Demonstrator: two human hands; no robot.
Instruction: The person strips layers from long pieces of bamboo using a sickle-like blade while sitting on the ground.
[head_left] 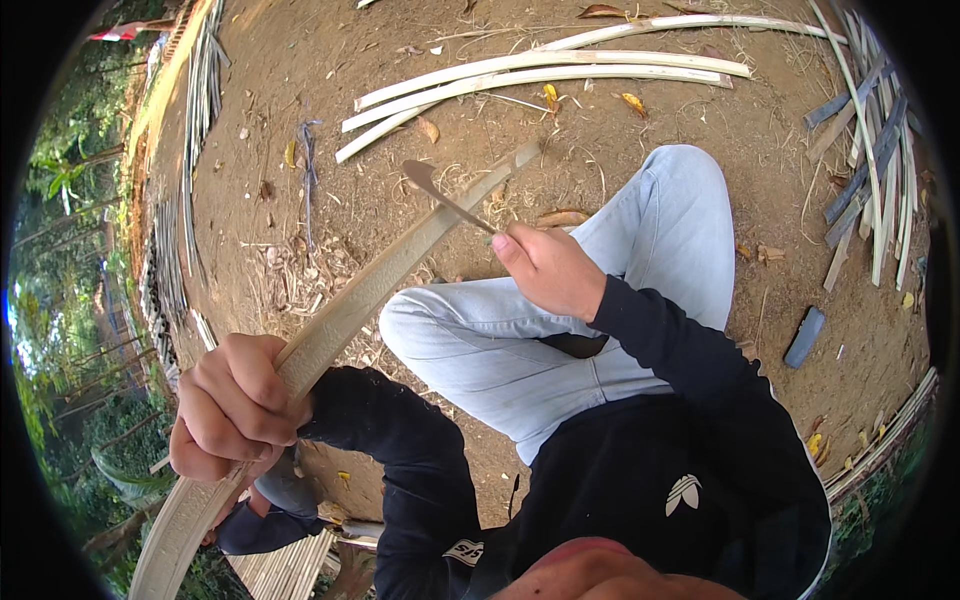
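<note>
A long, pale split-bamboo strip (370, 285) runs slantwise from the lower left up to the ground ahead. My left hand (235, 405) is closed around its lower part, fingers wrapped over the top. In my right hand (555, 268) is a knife (424, 180) with a thin, hooked, brownish blade; its handle is mostly hidden by my fingers. The blade lies across the strip's upper part; whether it cuts in or only rests there I cannot tell. My legs (480, 330), in light-blue jeans, are folded beneath my right forearm.
Several bamboo strips (560, 68) lie on the dirt ahead. A bundle of strips (880, 170) is at the right, above a dark oblong object (803, 337). Shavings (305, 275) litter the ground. Another person's dark sleeve (250, 530) shows at lower left, near laid bamboo slats (290, 568).
</note>
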